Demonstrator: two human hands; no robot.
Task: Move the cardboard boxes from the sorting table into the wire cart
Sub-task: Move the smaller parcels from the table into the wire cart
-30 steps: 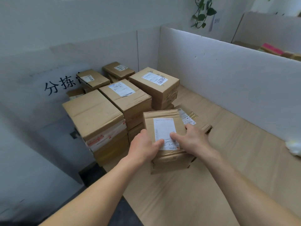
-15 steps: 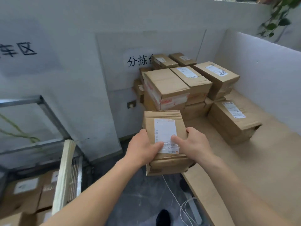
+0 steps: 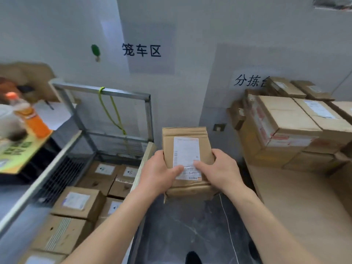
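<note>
Head view: both hands are clamped on one cardboard box (image 3: 185, 132). The left hand (image 3: 158, 174) wraps its left side and the right hand (image 3: 222, 168) its right side, and both thumbs press on the white label. The box hangs in the air over the dark floor (image 3: 182, 227), between the wire cart (image 3: 122, 92) on the left and the counter (image 3: 297, 204) on the right, touching neither.

The box's left edge is just beside the pale side panel (image 3: 147, 157) along the cart's right rim. The cart is open at the top. Several parcels (image 3: 76, 202) lie low inside it with free room above them, and a green cord (image 3: 112, 113) hangs from its rear bar.

The counter's near edge runs just right of the right forearm, and stacked boxes (image 3: 282, 121) fill its back corner against the wall. A white cable (image 3: 229, 227) crosses the floor strip. An orange bottle (image 3: 28, 115) stands left of the cart.
</note>
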